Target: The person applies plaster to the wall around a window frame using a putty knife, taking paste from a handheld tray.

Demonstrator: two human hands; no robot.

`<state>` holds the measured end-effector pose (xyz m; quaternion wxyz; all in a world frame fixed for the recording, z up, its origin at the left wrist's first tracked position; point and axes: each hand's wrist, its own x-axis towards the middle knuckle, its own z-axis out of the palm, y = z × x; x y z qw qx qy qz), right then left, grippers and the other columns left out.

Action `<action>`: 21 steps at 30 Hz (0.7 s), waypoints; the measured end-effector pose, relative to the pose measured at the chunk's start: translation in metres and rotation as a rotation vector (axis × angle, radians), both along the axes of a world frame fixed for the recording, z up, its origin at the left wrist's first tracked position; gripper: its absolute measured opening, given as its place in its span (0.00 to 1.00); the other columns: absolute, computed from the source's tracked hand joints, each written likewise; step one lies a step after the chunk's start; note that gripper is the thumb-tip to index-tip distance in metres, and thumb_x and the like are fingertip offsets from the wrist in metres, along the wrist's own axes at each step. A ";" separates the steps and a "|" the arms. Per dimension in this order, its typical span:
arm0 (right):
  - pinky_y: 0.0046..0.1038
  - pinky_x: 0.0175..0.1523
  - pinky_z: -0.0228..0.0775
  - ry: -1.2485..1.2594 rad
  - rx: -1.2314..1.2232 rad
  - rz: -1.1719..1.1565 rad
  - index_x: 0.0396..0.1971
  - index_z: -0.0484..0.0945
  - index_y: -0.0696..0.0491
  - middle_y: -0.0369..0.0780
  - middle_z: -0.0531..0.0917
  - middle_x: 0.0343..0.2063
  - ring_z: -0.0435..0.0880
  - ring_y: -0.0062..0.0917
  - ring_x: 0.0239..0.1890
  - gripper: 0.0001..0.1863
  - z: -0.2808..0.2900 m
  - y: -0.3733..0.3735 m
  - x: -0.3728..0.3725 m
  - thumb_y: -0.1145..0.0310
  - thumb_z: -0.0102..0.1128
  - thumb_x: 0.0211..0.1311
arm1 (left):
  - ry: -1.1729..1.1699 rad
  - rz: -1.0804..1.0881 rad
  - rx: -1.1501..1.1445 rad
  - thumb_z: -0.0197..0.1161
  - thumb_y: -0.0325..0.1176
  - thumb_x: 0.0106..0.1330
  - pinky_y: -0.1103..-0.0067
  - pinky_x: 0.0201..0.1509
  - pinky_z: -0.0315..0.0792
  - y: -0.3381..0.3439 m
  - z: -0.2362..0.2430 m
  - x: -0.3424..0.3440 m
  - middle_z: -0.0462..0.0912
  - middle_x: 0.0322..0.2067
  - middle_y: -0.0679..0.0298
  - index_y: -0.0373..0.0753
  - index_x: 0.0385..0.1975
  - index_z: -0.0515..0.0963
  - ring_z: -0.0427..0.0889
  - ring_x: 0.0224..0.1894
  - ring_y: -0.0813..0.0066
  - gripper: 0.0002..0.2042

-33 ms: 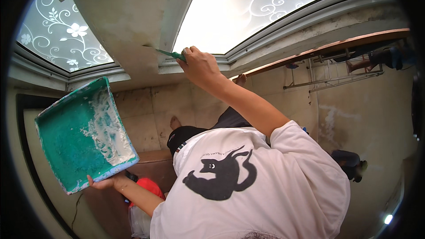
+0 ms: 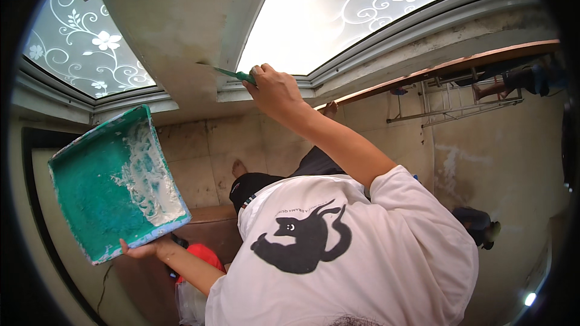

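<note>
My left hand [image 2: 144,249] grips the lower edge of a square green tray [image 2: 90,199], its thumb over the rim. White paste [image 2: 151,184] is smeared along the tray's right side, thickest near the lower right corner. Ahead, my right hand [image 2: 277,93] is closed round the green handle of a putty knife [image 2: 237,75]. The knife points left, its tip by a small dark mark on the plastered wall [image 2: 181,30] between two windows. Whether the blade touches the wall, I cannot tell.
Frosted windows with flower patterns flank the wall: a left window [image 2: 78,36] and a right window [image 2: 314,18]. A brown bench [image 2: 211,232] with a red item [image 2: 205,255] stands low left. At the far right, a metal ladder [image 2: 453,99] is beside another person's legs [image 2: 507,84].
</note>
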<state>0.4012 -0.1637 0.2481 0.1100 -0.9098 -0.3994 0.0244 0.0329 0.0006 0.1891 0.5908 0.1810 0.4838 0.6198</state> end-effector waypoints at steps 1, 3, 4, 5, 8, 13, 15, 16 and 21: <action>0.40 0.36 0.75 0.011 -0.011 -0.003 0.35 0.77 0.57 0.44 0.80 0.32 0.83 0.42 0.30 0.15 0.004 0.000 0.001 0.58 0.58 0.68 | -0.001 -0.006 -0.007 0.56 0.51 0.54 0.55 0.68 0.60 0.000 -0.001 0.000 0.62 0.65 0.49 0.36 0.67 0.59 0.64 0.65 0.46 0.40; 0.40 0.36 0.75 0.001 -0.022 0.006 0.35 0.77 0.57 0.44 0.80 0.32 0.83 0.42 0.29 0.15 0.013 0.002 -0.002 0.58 0.58 0.68 | -0.006 0.024 0.028 0.56 0.50 0.55 0.55 0.68 0.60 0.003 -0.008 -0.009 0.62 0.65 0.49 0.36 0.67 0.60 0.64 0.65 0.46 0.39; 0.40 0.36 0.75 -0.005 -0.028 0.010 0.35 0.77 0.57 0.44 0.80 0.32 0.83 0.42 0.29 0.15 0.018 0.003 -0.004 0.58 0.58 0.68 | -0.009 0.039 0.046 0.56 0.49 0.56 0.56 0.68 0.60 0.005 -0.012 -0.011 0.62 0.65 0.49 0.36 0.67 0.60 0.64 0.65 0.47 0.38; 0.40 0.36 0.75 0.006 -0.035 0.007 0.36 0.77 0.56 0.44 0.80 0.33 0.83 0.42 0.30 0.15 0.022 0.003 -0.004 0.58 0.58 0.68 | -0.024 0.054 0.040 0.56 0.48 0.56 0.56 0.68 0.60 0.007 -0.012 -0.011 0.63 0.65 0.49 0.35 0.66 0.60 0.64 0.65 0.47 0.38; 0.40 0.37 0.75 0.025 -0.046 0.005 0.37 0.77 0.56 0.44 0.80 0.33 0.83 0.42 0.30 0.15 0.033 0.003 -0.004 0.58 0.57 0.68 | -0.079 0.081 0.009 0.56 0.47 0.57 0.57 0.68 0.61 0.011 -0.011 -0.012 0.63 0.64 0.50 0.35 0.66 0.61 0.65 0.64 0.47 0.37; 0.41 0.38 0.75 0.006 -0.032 -0.006 0.37 0.78 0.56 0.44 0.80 0.33 0.83 0.42 0.30 0.15 0.033 -0.004 -0.005 0.57 0.57 0.68 | -0.192 0.037 -0.058 0.56 0.48 0.57 0.58 0.67 0.60 0.015 -0.031 -0.028 0.65 0.63 0.50 0.35 0.65 0.62 0.66 0.63 0.48 0.36; 0.41 0.37 0.75 0.011 -0.004 0.009 0.37 0.77 0.57 0.44 0.80 0.33 0.83 0.43 0.30 0.15 0.025 -0.006 -0.001 0.58 0.57 0.68 | -0.202 0.036 -0.058 0.56 0.48 0.57 0.58 0.67 0.61 0.017 -0.033 -0.029 0.65 0.63 0.50 0.35 0.65 0.62 0.66 0.63 0.48 0.36; 0.41 0.37 0.75 0.018 -0.011 0.007 0.37 0.77 0.57 0.44 0.80 0.33 0.83 0.43 0.30 0.15 0.023 -0.004 -0.002 0.58 0.57 0.69 | -0.197 0.043 -0.058 0.56 0.48 0.57 0.58 0.66 0.61 0.017 -0.032 -0.030 0.65 0.63 0.50 0.35 0.65 0.62 0.66 0.63 0.48 0.36; 0.42 0.37 0.75 0.035 -0.001 0.001 0.35 0.77 0.57 0.45 0.80 0.33 0.83 0.43 0.31 0.16 0.015 -0.001 0.003 0.58 0.57 0.68 | -0.200 0.053 -0.061 0.56 0.49 0.57 0.58 0.66 0.61 0.017 -0.027 -0.029 0.66 0.62 0.51 0.35 0.65 0.62 0.66 0.62 0.49 0.36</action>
